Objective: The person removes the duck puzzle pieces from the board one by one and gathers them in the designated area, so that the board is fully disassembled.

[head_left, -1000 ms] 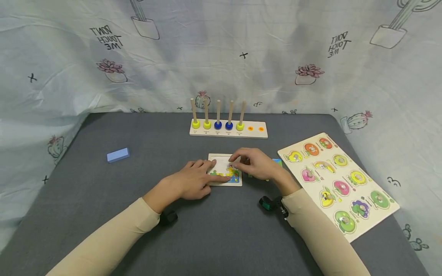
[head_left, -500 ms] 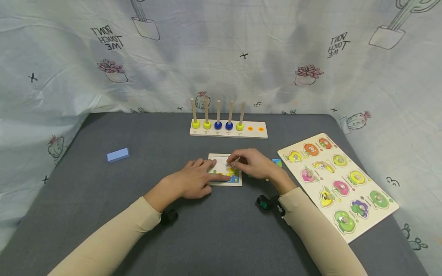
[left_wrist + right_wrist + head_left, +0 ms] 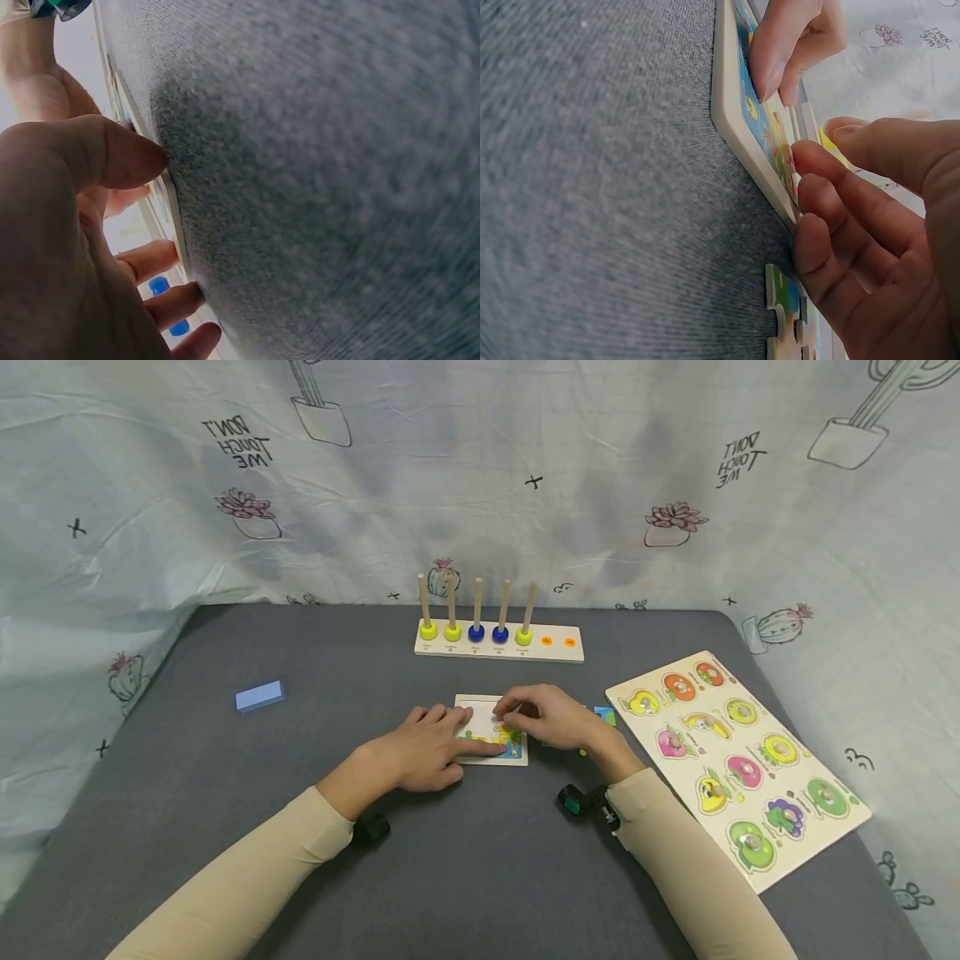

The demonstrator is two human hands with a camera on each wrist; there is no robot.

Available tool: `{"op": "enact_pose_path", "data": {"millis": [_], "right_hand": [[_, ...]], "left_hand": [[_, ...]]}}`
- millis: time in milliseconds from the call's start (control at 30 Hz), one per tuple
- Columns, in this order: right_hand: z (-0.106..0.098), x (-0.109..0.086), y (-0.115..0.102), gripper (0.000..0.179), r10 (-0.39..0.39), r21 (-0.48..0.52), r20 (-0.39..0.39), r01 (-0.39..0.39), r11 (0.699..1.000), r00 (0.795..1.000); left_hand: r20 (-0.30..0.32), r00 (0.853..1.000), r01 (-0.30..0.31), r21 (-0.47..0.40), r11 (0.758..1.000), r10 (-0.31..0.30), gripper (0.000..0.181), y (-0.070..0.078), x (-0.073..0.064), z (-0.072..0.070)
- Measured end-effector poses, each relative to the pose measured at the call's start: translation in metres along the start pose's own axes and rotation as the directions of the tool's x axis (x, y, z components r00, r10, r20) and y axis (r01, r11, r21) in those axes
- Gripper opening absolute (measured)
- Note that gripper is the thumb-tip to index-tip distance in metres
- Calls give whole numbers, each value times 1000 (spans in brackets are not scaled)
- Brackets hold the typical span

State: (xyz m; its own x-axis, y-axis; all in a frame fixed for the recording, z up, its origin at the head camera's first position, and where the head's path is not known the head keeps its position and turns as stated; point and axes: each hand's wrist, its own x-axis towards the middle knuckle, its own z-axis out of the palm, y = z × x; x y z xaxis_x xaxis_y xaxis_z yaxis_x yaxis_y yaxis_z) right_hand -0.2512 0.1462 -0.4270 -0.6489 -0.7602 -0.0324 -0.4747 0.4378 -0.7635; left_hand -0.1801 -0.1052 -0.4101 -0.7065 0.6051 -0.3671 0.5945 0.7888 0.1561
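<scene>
A small wooden jigsaw tray (image 3: pixel 483 712) lies mid-table, part filled with coloured pieces along its near side and showing bare white board elsewhere. My left hand (image 3: pixel 420 750) rests over its left side, index finger laid straight across the fitted pieces. In the left wrist view, that hand's thumb (image 3: pixel 131 156) is at the tray edge. Above the tray's right part, my right hand (image 3: pixel 551 718) pinches a small jigsaw piece (image 3: pixel 518 708) between thumb and index finger, mostly hidden by them. Its other fingers (image 3: pixel 814 244) curl beside the tray rim.
Loose jigsaw pieces (image 3: pixel 784 291) lie right of the tray, partly beneath my right hand; one blue-green piece (image 3: pixel 604 716) shows farther right. A fruit knob-puzzle board (image 3: pixel 798 857) stands close by on the right. Behind is a peg stand (image 3: pixel 557 654) with rings; a blue block (image 3: pixel 259 697) lies left.
My right hand has shifted slightly left and down over the tray, still pinching the piece. The left hand stays in place; the whole view shifts a little.
</scene>
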Motion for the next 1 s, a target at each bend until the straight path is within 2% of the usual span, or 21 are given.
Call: {"op": "enact_pose_path", "data": {"millis": [667, 1000], "right_hand": [[1, -4, 1, 22, -78, 7, -25, 78, 997, 997], [3, -5, 2, 21, -62, -1, -6, 62, 998, 998]], "left_hand": [[14, 1000, 8, -33, 999, -8, 57, -4, 2, 3], [21, 1000, 7, -27, 1000, -6, 57, -2, 2, 3]]}}
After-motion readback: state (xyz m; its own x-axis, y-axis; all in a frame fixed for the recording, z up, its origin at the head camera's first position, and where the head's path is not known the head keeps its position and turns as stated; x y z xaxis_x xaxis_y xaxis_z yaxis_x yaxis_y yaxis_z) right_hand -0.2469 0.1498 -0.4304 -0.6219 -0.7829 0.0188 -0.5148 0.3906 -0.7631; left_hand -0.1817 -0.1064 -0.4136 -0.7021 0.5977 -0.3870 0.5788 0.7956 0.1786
